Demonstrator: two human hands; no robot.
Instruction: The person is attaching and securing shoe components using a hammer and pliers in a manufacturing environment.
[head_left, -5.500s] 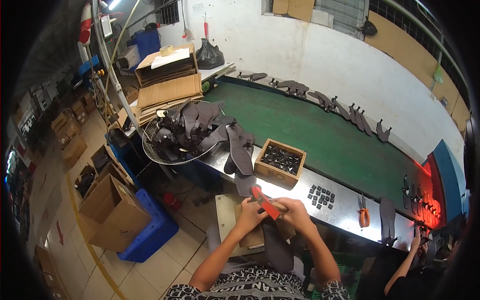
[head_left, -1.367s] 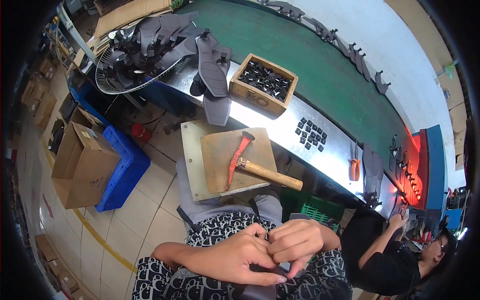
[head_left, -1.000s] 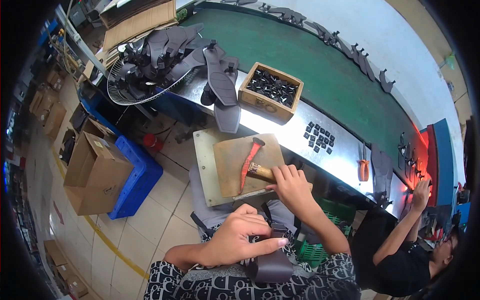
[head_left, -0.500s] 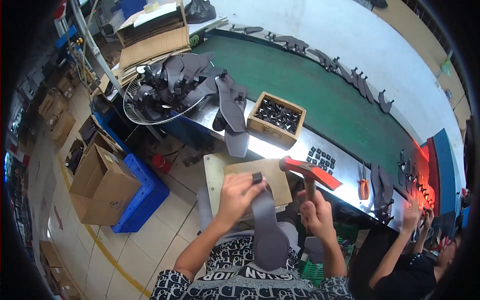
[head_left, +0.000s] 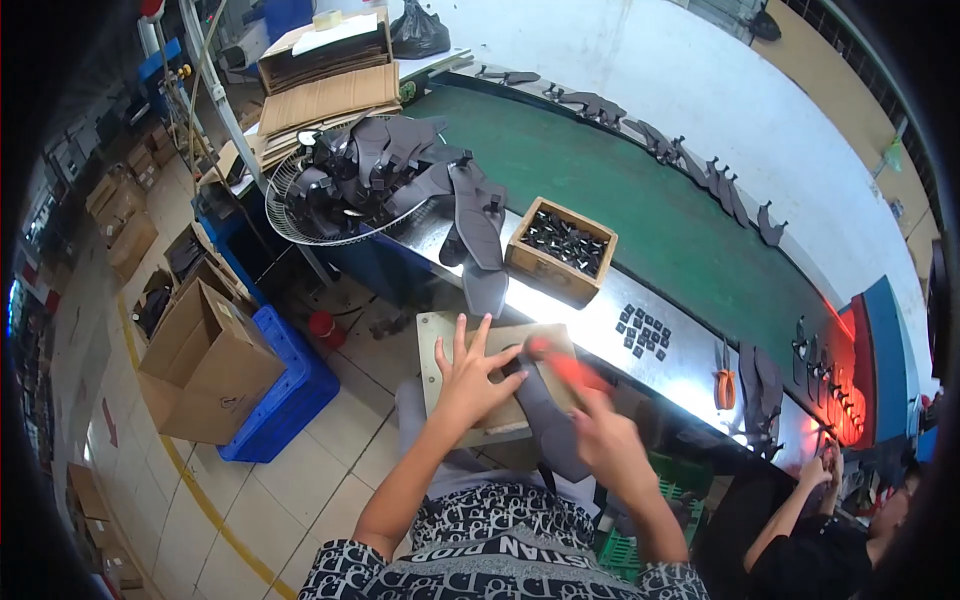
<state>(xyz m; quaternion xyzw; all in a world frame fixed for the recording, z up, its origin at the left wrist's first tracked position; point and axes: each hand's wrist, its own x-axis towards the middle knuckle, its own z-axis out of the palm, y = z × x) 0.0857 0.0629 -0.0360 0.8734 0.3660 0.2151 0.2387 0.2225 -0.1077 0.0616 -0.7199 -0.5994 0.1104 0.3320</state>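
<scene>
My left hand [head_left: 468, 383] lies over a dark grey sole-shaped piece [head_left: 552, 420] on a tan work board [head_left: 500, 425]. Its thumb and forefinger pinch about the narrow end, while the other fingers are spread. My right hand [head_left: 615, 450] is closed round the wooden handle of a hammer. The red hammer [head_left: 572, 372] is smeared by motion, with its head just right of my left fingertips, over the narrow end. Whether the head touches the piece I cannot tell. The wide end of the piece hangs toward my lap.
Beyond the board stands a wooden box [head_left: 562, 250] of small black parts. Small black squares [head_left: 643, 331] and orange-handled pliers [head_left: 724, 388] lie on the metal ledge. A wire basket [head_left: 330, 237] holds grey pieces, beside a green belt [head_left: 640, 220]. Another person [head_left: 820, 510] works at right.
The hammer has swung down and left from its raised position. My left hand has lowered the narrow end, with its small black part, onto the board, and its fingers have spread.
</scene>
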